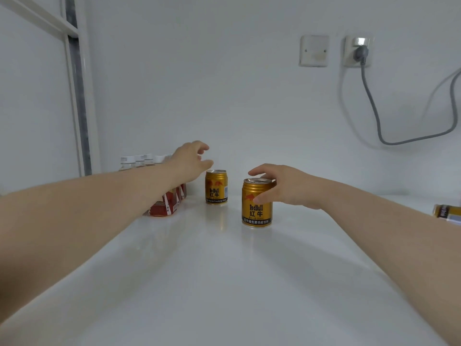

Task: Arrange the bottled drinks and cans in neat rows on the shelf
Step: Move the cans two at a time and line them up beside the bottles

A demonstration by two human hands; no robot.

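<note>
Glossy white shelf (224, 283) runs fwd to white wall; wide bare area in front. Row of clear plastic bottles w/ white caps + red labels (159, 208) lined front-to-back at L rear, partly hidden behind L forearm. L grip (192, 161): fingers loosely curled, thumb apart, holds nothing, hovers above and just L of the far gold Red Bull can (216, 189); no contact visible. R grip (287, 188): thumb on the front wall, fingers curled over the rim of the near gold Red Bull can (257, 211), so closed round its top. That can upright, base looks on the shelf, offset R and fwd of the far can, not in line yet. Third gold can on its side (446, 213) at far R edge, partly cut off. Risks (judgement): top-only hold on a smooth can + glossy shelf means can may tip or skid if pushed rather than lifted; L forearm passes close over the bottle caps, so a sideways sweep could topple the row; L grip dropping fast could knock far can toward bottles; lying can could roll if the shelf is jolted.
</note>
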